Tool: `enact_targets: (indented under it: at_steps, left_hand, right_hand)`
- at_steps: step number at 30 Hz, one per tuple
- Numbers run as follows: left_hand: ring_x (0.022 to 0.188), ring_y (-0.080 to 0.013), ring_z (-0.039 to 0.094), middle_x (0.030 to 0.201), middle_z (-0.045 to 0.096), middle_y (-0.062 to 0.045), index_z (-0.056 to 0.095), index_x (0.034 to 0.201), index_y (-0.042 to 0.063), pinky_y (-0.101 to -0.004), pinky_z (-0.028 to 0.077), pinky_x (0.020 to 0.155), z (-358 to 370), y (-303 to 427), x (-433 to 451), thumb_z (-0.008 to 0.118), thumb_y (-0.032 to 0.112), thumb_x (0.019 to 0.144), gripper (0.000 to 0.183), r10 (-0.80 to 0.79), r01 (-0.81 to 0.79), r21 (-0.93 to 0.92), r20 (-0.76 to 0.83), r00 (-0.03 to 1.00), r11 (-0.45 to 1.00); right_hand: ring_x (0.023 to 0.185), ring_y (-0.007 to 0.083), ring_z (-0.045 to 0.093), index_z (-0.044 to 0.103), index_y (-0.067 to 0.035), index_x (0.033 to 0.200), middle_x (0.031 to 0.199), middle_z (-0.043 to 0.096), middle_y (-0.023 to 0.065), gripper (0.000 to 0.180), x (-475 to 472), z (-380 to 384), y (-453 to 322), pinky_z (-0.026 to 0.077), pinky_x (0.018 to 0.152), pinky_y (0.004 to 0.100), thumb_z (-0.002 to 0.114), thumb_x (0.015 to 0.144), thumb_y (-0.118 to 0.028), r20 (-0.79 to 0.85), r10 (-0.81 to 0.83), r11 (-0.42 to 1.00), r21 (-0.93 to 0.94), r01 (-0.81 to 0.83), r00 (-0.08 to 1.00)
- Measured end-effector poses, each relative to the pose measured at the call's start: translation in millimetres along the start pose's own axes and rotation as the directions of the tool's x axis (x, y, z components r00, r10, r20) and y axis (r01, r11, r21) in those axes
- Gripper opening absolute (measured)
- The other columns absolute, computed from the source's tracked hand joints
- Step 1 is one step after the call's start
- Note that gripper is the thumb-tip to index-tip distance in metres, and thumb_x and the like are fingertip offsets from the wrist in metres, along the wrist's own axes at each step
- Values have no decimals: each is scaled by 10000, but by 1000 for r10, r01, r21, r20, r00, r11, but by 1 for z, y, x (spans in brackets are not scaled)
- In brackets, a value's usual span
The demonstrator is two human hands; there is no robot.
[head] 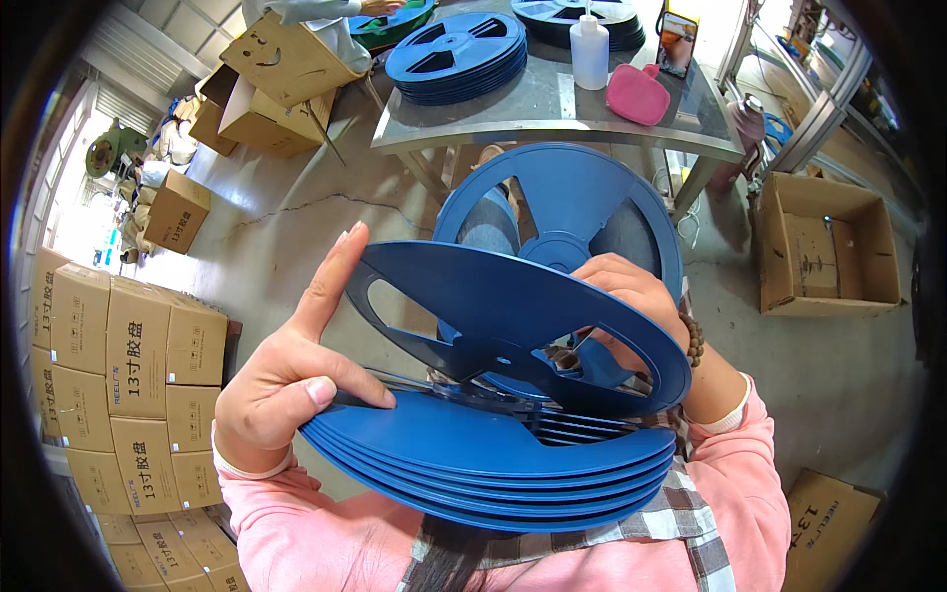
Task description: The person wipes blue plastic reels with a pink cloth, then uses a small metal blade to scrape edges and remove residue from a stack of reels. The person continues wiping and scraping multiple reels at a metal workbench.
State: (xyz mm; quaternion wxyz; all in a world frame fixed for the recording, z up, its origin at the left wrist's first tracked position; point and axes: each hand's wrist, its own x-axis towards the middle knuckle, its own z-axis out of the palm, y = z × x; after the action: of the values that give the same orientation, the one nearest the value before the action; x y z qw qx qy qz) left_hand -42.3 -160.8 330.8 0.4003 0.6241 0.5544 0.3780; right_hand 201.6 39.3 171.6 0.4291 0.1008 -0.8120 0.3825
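Note:
A stack of blue plastic reel flanges [473,436] lies against my torso. Above it a blue flange [473,296] with cut-out windows stands tilted. My left hand [296,370] is at its left side, with a raised finger at its rim and another fingertip on the top flange of the stack. My right hand [629,303] grips the tilted flange at its upper right, fingers partly hidden behind it and showing through a window. Another blue flange [570,185] rests over my legs, beyond the tilted one.
A metal-edged table [473,133] ahead holds stacked blue reels [459,59], a plastic bottle [590,55], a pink pouch [638,94] and a phone [677,43]. A person stands beyond at upper left. Closed cartons [137,355] are piled left; an open carton [828,296] lies right.

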Motion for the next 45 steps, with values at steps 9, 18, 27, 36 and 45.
enact_targets:
  at_steps: [9, 18, 27, 36, 45]
  left_hand:
    - [1481, -386, 106, 1574, 98, -292, 771, 878, 9, -429, 68, 1167, -2, -4, 1, 529, 315, 805, 397, 1, -1, 7, 0, 1000, 1000]
    - [1441, -388, 206, 1533, 214, -298, 765, 867, 5, -430, 102, 1159, 0, -2, -4, 528, 309, 820, 388, 31, -29, 33, -52, 998, 999]
    - [729, -207, 626, 916, 696, -177, 707, 778, -4, -305, 487, 635, 4, -11, -16, 566, 403, 956, 466, 351, -322, 176, -179, 919, 930]
    - [922, -234, 590, 1138, 616, -208, 731, 881, 29, -330, 454, 807, -8, -6, -17, 564, 241, 921, 273, 49, -50, -57, -15, 999, 997]
    - [1489, -384, -46, 1553, 181, -300, 734, 867, 62, -504, -8, 1153, -12, 0, 6, 586, 179, 862, 189, 153, -156, 35, 82, 985, 987]
  right_hand:
    - [845, 236, 659, 667, -79, 861, 907, 685, 80, 90, 12, 18, -1, 473, 800, 386, 695, 798, -138, -85, 6, 980, -197, -22, 996]
    - [948, 305, 632, 601, -36, 880, 941, 667, 105, 40, 0, -19, -7, 449, 883, 409, 585, 854, -63, -172, 171, 930, -297, -217, 970]
    - [1171, 437, 529, 579, 1, 892, 1037, 606, 254, 114, -38, -63, 40, 398, 1024, 442, 549, 916, -107, -323, 627, 628, -329, -706, 709]
    - [1184, 145, 502, 562, 0, 914, 1194, 596, 171, 144, 14, -84, -41, 393, 828, 263, 503, 978, -114, -62, 757, 642, 248, -725, 650]
    - [1276, 304, 483, 543, -30, 852, 1316, 519, 326, 208, 19, -80, -68, 386, 984, 398, 517, 972, -198, 41, 636, 647, 515, -562, 770]
